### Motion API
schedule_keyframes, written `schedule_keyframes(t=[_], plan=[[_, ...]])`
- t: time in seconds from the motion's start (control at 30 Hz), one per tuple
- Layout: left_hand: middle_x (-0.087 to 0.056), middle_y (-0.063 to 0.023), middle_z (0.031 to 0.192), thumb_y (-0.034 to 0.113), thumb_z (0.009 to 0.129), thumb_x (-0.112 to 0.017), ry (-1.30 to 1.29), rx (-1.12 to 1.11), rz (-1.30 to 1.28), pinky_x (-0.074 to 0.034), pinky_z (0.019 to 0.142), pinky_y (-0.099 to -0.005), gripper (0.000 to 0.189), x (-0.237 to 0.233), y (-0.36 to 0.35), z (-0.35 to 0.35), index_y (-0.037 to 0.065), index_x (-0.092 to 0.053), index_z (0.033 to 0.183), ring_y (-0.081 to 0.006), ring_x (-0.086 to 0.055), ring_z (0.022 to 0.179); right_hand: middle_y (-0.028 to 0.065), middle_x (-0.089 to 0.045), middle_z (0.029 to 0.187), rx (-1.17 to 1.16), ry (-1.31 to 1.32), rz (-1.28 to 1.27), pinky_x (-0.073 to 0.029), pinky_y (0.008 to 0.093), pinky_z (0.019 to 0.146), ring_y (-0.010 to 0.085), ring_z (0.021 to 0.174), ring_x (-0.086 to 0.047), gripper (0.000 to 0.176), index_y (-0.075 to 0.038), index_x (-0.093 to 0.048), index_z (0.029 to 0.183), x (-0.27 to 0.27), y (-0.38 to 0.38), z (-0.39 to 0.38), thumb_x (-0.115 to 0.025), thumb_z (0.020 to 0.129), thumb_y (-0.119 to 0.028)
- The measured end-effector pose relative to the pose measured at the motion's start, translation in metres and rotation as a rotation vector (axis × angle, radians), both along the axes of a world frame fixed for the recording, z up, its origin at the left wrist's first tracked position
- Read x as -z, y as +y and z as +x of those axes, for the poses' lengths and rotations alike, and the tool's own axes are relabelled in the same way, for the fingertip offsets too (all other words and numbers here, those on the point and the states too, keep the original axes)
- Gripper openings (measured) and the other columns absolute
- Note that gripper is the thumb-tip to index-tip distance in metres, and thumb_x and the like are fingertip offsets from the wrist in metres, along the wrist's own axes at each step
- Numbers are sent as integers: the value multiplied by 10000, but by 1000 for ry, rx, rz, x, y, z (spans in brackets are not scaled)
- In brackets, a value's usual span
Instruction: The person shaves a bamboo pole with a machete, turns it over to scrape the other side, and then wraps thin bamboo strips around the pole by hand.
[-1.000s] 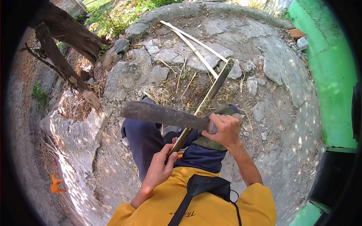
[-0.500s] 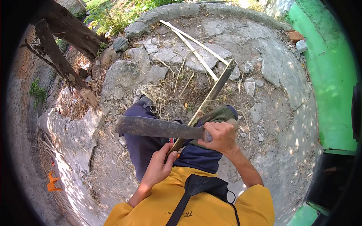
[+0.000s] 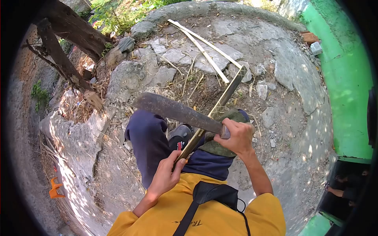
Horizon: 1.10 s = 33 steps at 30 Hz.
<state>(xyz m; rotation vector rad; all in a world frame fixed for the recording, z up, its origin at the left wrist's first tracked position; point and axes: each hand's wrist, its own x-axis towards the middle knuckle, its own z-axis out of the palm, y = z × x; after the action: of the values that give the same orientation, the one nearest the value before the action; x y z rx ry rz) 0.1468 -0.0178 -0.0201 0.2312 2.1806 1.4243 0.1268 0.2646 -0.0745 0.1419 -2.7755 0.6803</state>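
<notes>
My left hand [image 3: 165,173] is closed round the near end of a split bamboo strip [image 3: 229,91], which slants away between my legs to the far right. In my right hand [image 3: 238,137] is the handle of a machete with a dark, worn blade [image 3: 173,112]. The blade lies across the strip near its middle, its broad tip pointing left and away from me. Under the strip, a green cloth [image 3: 215,146] covers my right knee. Two pale slats [image 3: 208,54] lie on the ground just past the strip's far end.
Cracked concrete [image 3: 291,74] and loose stones surround me. Dark wooden posts [image 3: 65,65] lean at the left, and an orange plastic object [image 3: 56,188] lies lower left. A green wall [image 3: 342,78] runs along the right, with a brick [image 3: 309,37] at its foot.
The machete has moved away from me along the strip and tilted, its tip swinging forward. My left knee has shifted outward, showing more of the shoe. My left hand keeps its grip.
</notes>
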Motion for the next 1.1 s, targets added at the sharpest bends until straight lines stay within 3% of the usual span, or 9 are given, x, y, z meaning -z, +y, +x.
schedule_keyframes(t=[0.17,0.23,0.27,0.43,0.6,0.67,0.8,0.97,1.1], plan=[[-655,-198,815,77,1057,-595,27,27,-21,-483,680,-399,133,0,5,-3,-13,-589,1156,-371,-654,722,39,-689,724,-113,14,-26,-482,397,572,271,606,-674,355,-134,-681,878,-8,-16,8,-868,659,-342],[-658,-199,818,74,1057,-594,56,26,-22,-488,686,-399,138,3,3,-3,-15,-585,1161,-374,-661,731,66,-686,733,-117,70,0,-521,401,593,285,626,-680,443,-98,-667,927,-7,-9,1,-888,696,-403],[-663,-201,823,73,1056,-594,71,14,-5,-494,695,-399,142,6,2,-1,-16,-585,1166,-382,-668,745,60,-677,730,-15,8,40,-526,398,605,285,635,-680,456,-111,-672,936,1,-4,-2,-901,678,-408],[-689,-198,844,72,1055,-597,33,10,-5,-516,728,-398,145,-2,3,-4,-19,-585,1166,-394,-696,791,59,-698,757,-102,7,-68,-524,411,606,298,656,-692,438,-124,-664,925,0,-20,8,-899,681,-401],[-714,-192,874,86,1064,-589,47,10,5,-527,750,-400,143,3,2,-4,-17,-588,1162,-368,-722,824,70,-718,787,10,-48,-51,-522,407,595,291,673,-712,414,-122,-666,927,2,-15,3,-874,711,-408],[-713,-194,873,89,1066,-587,52,22,8,-527,749,-398,145,1,5,-10,-19,-586,1163,-369,-719,822,70,-681,704,-41,33,-123,-516,409,588,296,647,-701,366,-118,-684,908,-2,-22,4,-864,684,-345],[-703,-193,861,96,1069,-579,-2,15,-25,-522,741,-394,146,1,-2,-6,-14,-582,1166,-364,-711,810,81,-692,717,-136,22,-2,-529,408,602,299,656,-706,352,-110,-684,911,3,-14,4,-853,693,-328],[-678,-199,854,105,1073,-578,-15,19,3,-510,720,-394,150,11,1,-5,-10,-572,1168,-376,-675,771,88,-716,746,24,-86,-99,-529,402,611,299,647,-702,374,-120,-693,915,5,-14,4,-863,671,-347],[-680,-197,856,106,1072,-582,60,30,-42,-503,709,-393,147,7,1,0,-8,-571,1163,-363,-675,767,96,-711,739,-120,-2,-21,-535,428,592,320,639,-699,346,-109,-689,916,6,-12,0,-835,699,-334]])
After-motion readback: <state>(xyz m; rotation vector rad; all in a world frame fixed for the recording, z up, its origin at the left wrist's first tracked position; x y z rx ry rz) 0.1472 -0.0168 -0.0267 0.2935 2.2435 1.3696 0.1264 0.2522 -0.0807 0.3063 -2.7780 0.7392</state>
